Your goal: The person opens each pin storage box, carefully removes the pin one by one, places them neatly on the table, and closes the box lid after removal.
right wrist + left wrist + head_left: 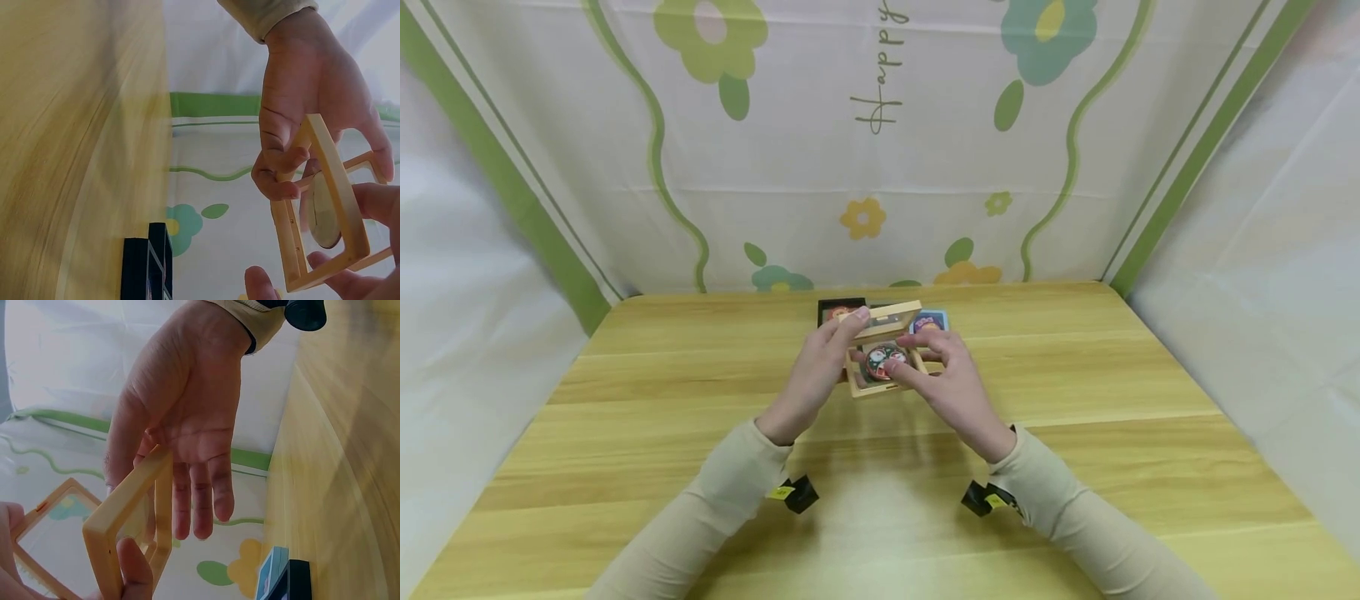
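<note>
A hinged wooden display frame [887, 387] with clear film stands opened, held in both hands over the table. In its lower half is a round badge [876, 364] with a red, green and white picture. My left hand [808, 375] grips the frame's left side, its thumb on the raised lid [895, 321]; in the left wrist view its other fingers [201, 503] extend beyond the frame. My right hand [958, 387] holds the right side, thumb over the badge's face and fingers curled at the frame. The badge's plain back [324, 212] shows in the right wrist view.
Behind the wooden frame, a black frame [827, 305] with a red item and a blue-edged frame [942, 315] with a purple picture are on the wooden table [662, 400]. A flower-print cloth [925, 158] hangs at the table's back edge.
</note>
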`<state>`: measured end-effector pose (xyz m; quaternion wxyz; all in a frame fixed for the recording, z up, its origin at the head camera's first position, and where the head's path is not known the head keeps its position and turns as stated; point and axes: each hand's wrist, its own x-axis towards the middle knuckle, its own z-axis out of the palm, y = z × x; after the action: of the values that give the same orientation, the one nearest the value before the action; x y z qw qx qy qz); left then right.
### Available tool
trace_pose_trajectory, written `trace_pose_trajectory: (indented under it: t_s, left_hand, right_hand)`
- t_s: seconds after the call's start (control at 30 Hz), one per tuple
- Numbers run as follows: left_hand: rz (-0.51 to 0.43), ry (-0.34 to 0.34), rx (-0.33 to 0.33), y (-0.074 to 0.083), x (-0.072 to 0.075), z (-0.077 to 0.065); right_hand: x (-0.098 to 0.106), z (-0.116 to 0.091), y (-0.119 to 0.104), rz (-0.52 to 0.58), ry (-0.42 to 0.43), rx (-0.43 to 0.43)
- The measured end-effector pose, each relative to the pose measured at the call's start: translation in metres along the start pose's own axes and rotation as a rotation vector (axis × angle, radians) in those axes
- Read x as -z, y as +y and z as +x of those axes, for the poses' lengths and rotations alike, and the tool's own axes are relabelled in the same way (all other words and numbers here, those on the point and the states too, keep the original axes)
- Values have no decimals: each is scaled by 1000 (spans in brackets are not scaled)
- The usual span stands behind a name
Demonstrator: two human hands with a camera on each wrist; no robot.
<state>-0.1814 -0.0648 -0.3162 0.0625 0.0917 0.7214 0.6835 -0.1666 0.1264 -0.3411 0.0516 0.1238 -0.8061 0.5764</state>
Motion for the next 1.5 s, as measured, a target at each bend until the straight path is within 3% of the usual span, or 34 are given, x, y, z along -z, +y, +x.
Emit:
trace_pose_trajectory:
  t_s: [0.47, 0.73, 1.5]
  left_hand:
    - [36, 5, -4, -5, -1, -1]
    - [61, 16, -24, -9, -4, -2]
    - [99, -7, -30, -8, -6, -3]
  right_hand:
    - [0, -1, -3, -109, -6, -9]
    - [-2, -1, -2, -151, 6, 46]
    - [-2, -1, 1, -102, 9, 90]
